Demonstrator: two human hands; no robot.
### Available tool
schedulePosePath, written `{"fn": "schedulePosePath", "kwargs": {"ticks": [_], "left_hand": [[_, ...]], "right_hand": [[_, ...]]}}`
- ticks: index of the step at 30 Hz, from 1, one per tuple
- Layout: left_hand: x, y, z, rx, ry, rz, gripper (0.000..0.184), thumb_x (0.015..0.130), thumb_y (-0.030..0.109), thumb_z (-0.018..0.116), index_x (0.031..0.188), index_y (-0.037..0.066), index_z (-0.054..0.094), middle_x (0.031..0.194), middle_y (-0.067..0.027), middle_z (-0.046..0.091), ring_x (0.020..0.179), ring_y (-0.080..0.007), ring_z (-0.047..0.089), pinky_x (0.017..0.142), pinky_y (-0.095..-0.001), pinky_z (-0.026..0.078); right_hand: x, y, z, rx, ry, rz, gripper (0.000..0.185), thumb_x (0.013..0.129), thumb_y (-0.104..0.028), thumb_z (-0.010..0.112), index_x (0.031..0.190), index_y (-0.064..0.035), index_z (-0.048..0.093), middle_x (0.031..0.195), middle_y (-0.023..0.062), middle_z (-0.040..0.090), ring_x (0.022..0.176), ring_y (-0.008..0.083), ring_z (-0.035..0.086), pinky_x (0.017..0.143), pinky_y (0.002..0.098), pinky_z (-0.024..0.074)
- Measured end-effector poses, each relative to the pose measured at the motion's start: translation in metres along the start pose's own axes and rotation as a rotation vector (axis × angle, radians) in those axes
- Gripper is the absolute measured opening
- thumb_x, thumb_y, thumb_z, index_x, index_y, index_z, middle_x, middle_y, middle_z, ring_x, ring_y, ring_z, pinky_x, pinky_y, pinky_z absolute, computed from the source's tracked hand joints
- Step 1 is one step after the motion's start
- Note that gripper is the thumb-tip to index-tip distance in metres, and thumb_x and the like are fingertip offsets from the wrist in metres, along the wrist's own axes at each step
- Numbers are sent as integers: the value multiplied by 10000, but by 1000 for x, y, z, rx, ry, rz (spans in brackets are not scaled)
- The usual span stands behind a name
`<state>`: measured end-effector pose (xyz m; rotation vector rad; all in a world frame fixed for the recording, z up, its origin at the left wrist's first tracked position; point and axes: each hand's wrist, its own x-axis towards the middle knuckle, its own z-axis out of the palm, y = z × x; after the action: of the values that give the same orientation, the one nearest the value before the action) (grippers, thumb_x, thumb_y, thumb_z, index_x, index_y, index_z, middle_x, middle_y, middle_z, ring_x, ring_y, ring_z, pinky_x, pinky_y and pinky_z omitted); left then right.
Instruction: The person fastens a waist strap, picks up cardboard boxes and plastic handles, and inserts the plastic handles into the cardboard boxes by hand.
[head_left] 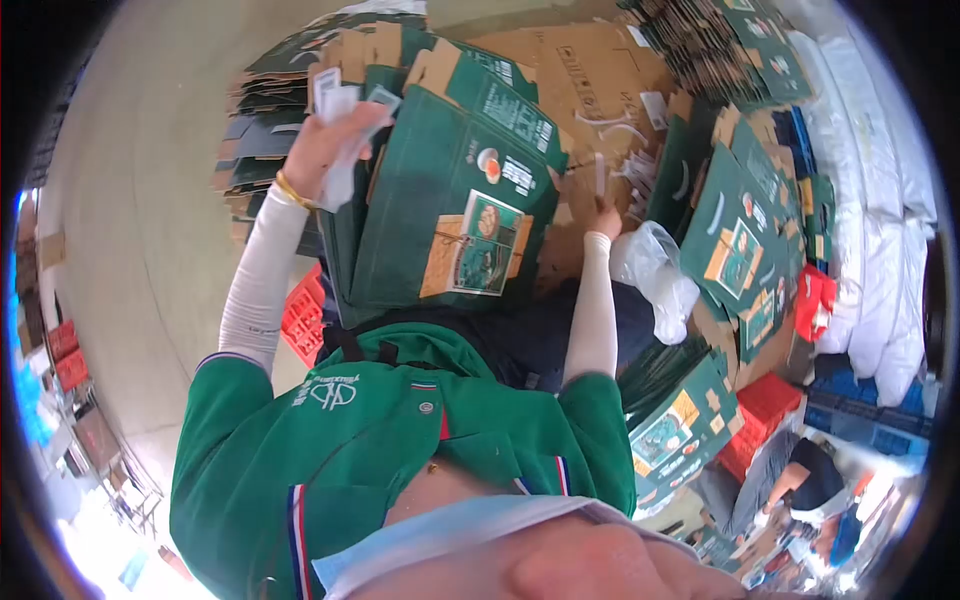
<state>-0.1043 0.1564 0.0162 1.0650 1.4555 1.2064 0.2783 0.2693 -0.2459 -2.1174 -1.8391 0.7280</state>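
My left hand is closed around a bunch of white paper labels. It is raised at the left edge of a flattened green carton with a food picture, which leans in front of my lap. Farther right, my right hand pinches a narrow pale strip, its fingers small and partly unclear. Just beyond that hand, loose white paper slips lie on a brown cardboard sheet. A clear plastic bag sits beside my right wrist.
Stacked flattened cartons stand at the left, with more green cartons to the right. A red crate is near my left side. White wrapped bundles line the far right. Another person bends over at the lower right.
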Motion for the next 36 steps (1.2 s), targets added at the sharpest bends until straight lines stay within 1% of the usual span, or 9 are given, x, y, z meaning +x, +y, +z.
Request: {"fn": "schedulePosePath", "kwargs": {"ticks": [1, 4, 8, 18, 21, 23, 24, 32, 36], "left_hand": [[-3, -2, 1, -27, -125, 191, 296, 814, 278, 520, 954, 26, 585, 905, -60, 607, 603, -80, 514, 536, -208, 409], [-12, 12, 30, -154, -216, -305, 416, 828, 360, 487, 1037, 3, 533, 1005, -119, 575, 752, -136, 567, 588, -210, 419], [-12, -14, 45, -387, -347, -384, 383, 807, 320, 550, 974, -24, 538, 934, -88, 580, 752, -142, 568, 650, -211, 420], [-43, -17, 34, -188, -572, -400, 296, 800, 318, 557, 818, 23, 556, 718, -19, 546, 601, -80, 496, 533, -210, 390], [-45, -5, 36, 13, -663, -294, 292, 801, 313, 554, 798, 21, 566, 671, -4, 545, 601, -75, 503, 543, -213, 395], [-45, -2, 39, 169, -726, -236, 291, 801, 308, 554, 802, 17, 575, 659, 0, 552, 607, -70, 508, 549, -213, 397], [-45, -3, 40, 140, -677, -187, 302, 797, 315, 559, 810, 14, 585, 663, -4, 563, 608, -66, 509, 552, -212, 397], [-34, 8, 3, -49, -100, -200, 339, 787, 292, 579, 914, -23, 593, 757, -91, 621, 595, -93, 561, 554, -200, 437], [-24, 5, -15, -30, -20, -162, 324, 799, 251, 566, 935, -43, 574, 779, -97, 622, 612, -103, 571, 581, -213, 456]], "right_hand": [[-6, -4, 0, 285, 164, -117, 223, 791, -244, 544, 929, -83, 612, 832, 159, 615, 818, 238, 606, 699, 325, 478], [-62, -92, -34, 553, 338, -561, 208, 754, -39, 584, 963, -36, 576, 907, 147, 604, 789, 225, 602, 681, 278, 473], [-139, -147, -65, 450, 191, -970, 281, 660, 64, 595, 913, -59, 596, 837, 100, 611, 720, 236, 585, 645, 313, 463], [-175, -159, -66, 404, 249, -876, 266, 678, 38, 582, 929, -50, 574, 847, 113, 596, 739, 246, 573, 676, 315, 442], [-171, -178, -76, 557, -159, -923, 224, 757, -77, 550, 979, -51, 559, 814, 98, 592, 703, 232, 563, 661, 310, 424], [-168, -187, -80, 1000, -766, -507, 245, 840, -194, 490, 1018, -32, 537, 787, 58, 582, 695, 159, 551, 633, 271, 419], [-154, -180, -60, 1008, -978, -531, 309, 869, -264, 452, 1017, -8, 543, 777, 17, 561, 680, 87, 508, 616, 232, 410], [-84, -245, -60, 783, -941, -576, 221, 819, -206, 542, 905, -6, 581, 729, -11, 555, 612, 52, 455, 568, 177, 381], [-56, -272, -41, 1028, -755, -561, 195, 802, -218, 570, 835, -28, 537, 739, 14, 594, 614, 61, 498, 569, 176, 390]]}}
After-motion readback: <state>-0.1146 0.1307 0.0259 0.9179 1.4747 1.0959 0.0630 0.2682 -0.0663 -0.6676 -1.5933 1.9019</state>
